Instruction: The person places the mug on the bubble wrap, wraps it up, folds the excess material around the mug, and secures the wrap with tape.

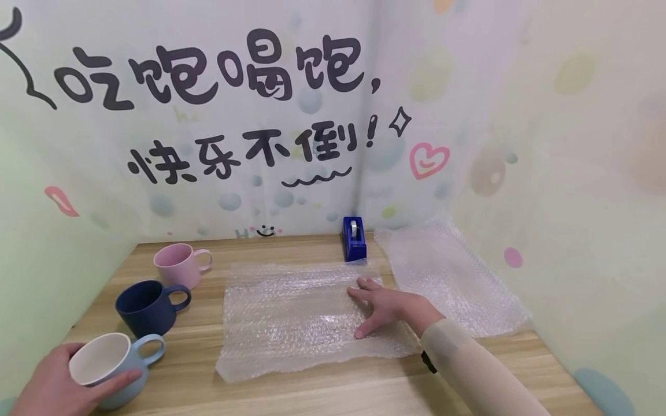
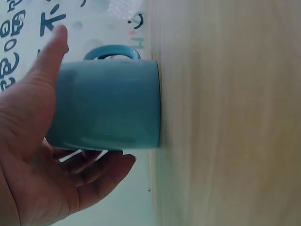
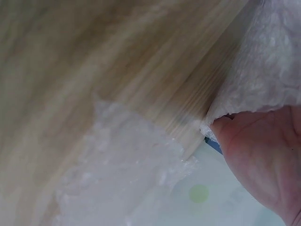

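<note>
My left hand [image 1: 52,384] grips a light blue mug [image 1: 126,381] at the table's front left, thumb along one side and fingers round the other. In the left wrist view the mug [image 2: 106,103] stands upright with its base right at the tabletop. Its handle points to the right in the head view. Toward the middle, a sheet of bubble wrap [image 1: 286,323] lies spread flat. My right hand [image 1: 387,306] rests on the sheet's right part, fingers spread. The right wrist view shows the palm [image 3: 263,155] beside the wrap's edge, its fingers hidden.
Behind the light blue mug stand a navy mug [image 1: 147,309] and a pink mug [image 1: 179,268]. A blue tape dispenser [image 1: 355,240] sits near the back wall. Another bubble wrap sheet [image 1: 450,277] lies at the right, its back edge against the wall. Walls border the wooden table [image 1: 250,390].
</note>
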Available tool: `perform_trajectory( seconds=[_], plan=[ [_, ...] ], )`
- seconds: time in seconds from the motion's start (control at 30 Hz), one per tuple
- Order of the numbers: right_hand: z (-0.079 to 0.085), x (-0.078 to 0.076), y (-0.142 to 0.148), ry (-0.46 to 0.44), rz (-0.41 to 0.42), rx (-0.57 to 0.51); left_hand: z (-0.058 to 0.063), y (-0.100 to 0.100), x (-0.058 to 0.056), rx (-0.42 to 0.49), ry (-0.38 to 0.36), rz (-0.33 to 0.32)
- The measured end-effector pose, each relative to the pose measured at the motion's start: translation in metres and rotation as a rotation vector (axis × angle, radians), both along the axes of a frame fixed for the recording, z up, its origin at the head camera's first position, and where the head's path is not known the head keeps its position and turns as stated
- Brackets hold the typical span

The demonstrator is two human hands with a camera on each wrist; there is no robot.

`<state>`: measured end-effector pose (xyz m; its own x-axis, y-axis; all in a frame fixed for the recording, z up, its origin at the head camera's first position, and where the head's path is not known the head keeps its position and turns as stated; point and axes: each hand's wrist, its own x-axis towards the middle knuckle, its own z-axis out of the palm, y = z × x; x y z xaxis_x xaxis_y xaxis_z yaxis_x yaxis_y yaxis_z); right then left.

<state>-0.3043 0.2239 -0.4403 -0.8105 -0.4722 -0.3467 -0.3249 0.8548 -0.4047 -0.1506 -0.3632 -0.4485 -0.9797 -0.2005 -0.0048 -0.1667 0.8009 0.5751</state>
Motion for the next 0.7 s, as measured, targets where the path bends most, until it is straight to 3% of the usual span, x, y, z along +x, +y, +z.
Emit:
perform_trajectory(
  seconds=[0.13, 0.3, 0.4, 0.47, 0.53, 0.7],
  plan=[
    [-0.001, 0.000, -0.001, -0.007, -0.002, 0.002, 0.001, 0.007, 0.003, -0.051, 0.051, 0.066],
    [-0.002, 0.000, -0.001, -0.010, -0.002, 0.004, 0.003, 0.012, 0.007, -0.124, -0.091, 0.238],
    [-0.001, 0.000, 0.000, -0.004, -0.004, 0.007, 0.008, 0.016, 0.008, -0.152, -0.191, 0.284],
    [-0.001, 0.000, 0.000, -0.004, -0.007, 0.007, 0.014, 0.018, 0.009, -0.164, -0.207, 0.273],
    [-0.001, 0.000, 0.000, -0.004, -0.010, 0.009, 0.021, 0.018, 0.010, -0.171, -0.168, 0.238],
    [-0.002, -0.001, 0.001, -0.011, -0.017, 0.014, 0.057, 0.028, 0.011, -0.192, 0.116, 0.014]
  ],
)
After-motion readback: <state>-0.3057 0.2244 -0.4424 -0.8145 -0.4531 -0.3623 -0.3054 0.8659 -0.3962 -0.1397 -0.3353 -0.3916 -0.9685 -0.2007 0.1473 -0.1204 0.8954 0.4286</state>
